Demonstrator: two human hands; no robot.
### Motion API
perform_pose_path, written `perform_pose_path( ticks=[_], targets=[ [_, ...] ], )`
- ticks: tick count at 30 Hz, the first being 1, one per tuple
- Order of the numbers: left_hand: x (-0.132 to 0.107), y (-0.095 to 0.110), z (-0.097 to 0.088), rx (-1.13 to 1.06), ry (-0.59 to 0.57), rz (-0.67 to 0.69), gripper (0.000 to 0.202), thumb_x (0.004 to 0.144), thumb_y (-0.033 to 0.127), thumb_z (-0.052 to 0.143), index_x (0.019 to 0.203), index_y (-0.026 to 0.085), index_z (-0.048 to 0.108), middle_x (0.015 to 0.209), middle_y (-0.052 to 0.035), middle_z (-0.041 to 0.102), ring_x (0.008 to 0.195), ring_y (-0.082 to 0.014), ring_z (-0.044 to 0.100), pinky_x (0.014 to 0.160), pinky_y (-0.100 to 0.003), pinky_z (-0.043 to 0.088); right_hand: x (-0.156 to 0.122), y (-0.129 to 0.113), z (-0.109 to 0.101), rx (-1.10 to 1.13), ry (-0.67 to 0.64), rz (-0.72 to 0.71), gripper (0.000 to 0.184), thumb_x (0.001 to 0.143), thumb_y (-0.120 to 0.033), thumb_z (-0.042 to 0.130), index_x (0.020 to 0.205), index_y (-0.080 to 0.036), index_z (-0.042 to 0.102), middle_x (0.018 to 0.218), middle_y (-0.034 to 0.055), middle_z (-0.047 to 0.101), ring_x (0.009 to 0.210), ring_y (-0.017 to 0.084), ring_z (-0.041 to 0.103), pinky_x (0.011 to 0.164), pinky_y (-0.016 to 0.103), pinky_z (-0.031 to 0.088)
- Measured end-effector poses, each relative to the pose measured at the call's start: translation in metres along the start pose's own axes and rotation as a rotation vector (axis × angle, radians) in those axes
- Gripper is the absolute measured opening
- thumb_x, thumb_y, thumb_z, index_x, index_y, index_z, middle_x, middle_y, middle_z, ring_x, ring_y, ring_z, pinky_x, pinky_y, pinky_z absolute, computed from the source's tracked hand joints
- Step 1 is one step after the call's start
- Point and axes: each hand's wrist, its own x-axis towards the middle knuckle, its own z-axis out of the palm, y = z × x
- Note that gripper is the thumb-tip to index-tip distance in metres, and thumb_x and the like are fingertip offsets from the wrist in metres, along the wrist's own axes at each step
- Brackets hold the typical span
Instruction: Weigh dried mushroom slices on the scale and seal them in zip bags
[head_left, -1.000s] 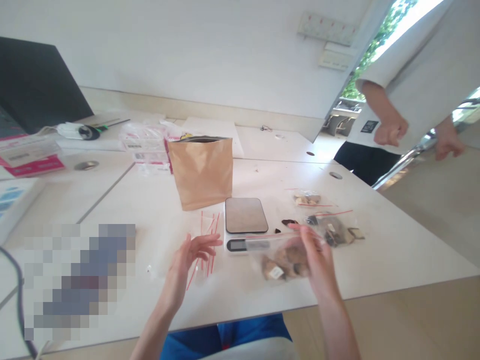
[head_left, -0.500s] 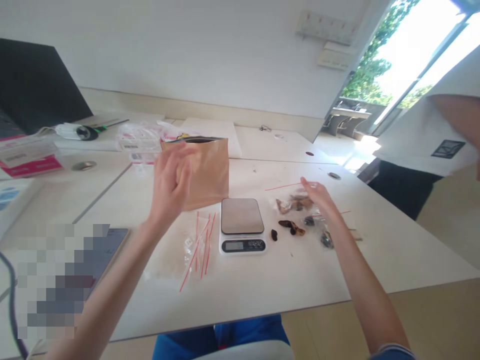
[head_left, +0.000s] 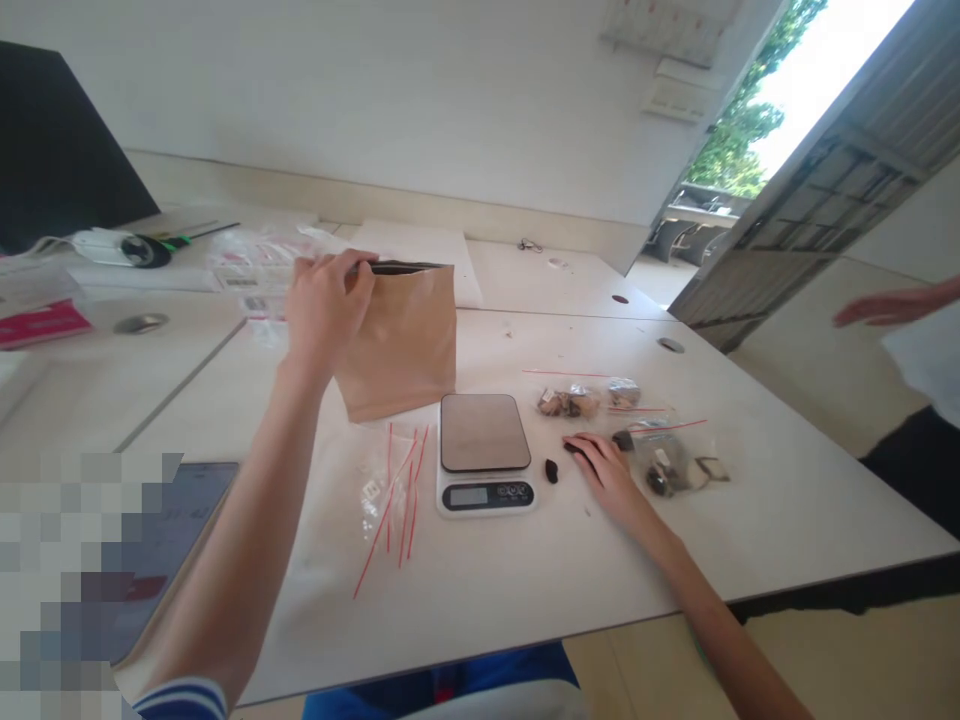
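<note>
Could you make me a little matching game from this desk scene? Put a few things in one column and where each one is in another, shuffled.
Things:
1. brown paper bag
2. kitchen scale
3. filled clear bags
4. empty red-striped bags

Places:
A. flat on the table, left of the scale
B. right of the right hand
C. top edge pinched by the left hand
D. between the two piles of bags

Pairs: 1-C, 2-D, 3-B, 4-A

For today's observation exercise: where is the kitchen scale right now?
The kitchen scale sits mid-table, just right of the brown paper bag, between the red-striped bags and the right hand.
</note>
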Motion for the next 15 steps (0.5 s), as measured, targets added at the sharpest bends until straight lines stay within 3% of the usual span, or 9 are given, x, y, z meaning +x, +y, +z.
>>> perform_pose_path(
  ticks=[4,8,12,15],
  targets=[
    [-0.009,0.012,-0.02,0.031,-0.05,-0.124,0.034,0.089,0.03,0.045,0.114,0.023,0.066,0.105,-0.006,0.069,0.097,-0.0272,0.059,0.084,-0.041,0.042,0.016,-0.008,-0.001,0.108,0.021,-0.014,0.031,0.094,-0.032,0.039,0.109,-0.023,0.064,0.1,0.0109,0.059,0.097,0.025,0.059,0.09,0.045,0.049],
    [-0.012,0.014,-0.034,0.066,-0.127,-0.119,0.034,0.085,0.027,0.047,0.113,0.025,0.066,0.099,-0.0046,0.069,0.093,-0.0257,0.06,0.084,-0.041,0.043,0.062,-0.059,0.001,0.249,-0.002,-0.137,0.032,0.096,-0.028,0.038,0.121,-0.025,0.058,0.104,0.0099,0.058,0.103,0.022,0.057,0.094,0.042,0.047],
    [-0.011,0.009,-0.041,0.104,-0.203,-0.1,0.035,0.086,0.028,0.046,0.116,0.024,0.064,0.101,-0.0059,0.068,0.094,-0.027,0.06,0.085,-0.041,0.044,0.106,-0.109,0.01,0.232,-0.23,-0.279,0.033,0.098,-0.029,0.038,0.123,-0.025,0.058,0.114,0.0092,0.061,0.107,0.021,0.056,0.098,0.041,0.043],
    [-0.011,0.003,-0.045,0.177,-0.269,-0.085,0.035,0.089,0.032,0.044,0.119,0.024,0.062,0.103,-0.007,0.068,0.096,-0.029,0.062,0.086,-0.043,0.045,0.109,-0.115,0.01,0.181,-0.315,-0.268,0.038,0.097,-0.036,0.042,0.133,-0.028,0.05,0.131,0.008,0.057,0.123,0.024,0.049,0.105,0.047,0.035]
  ],
)
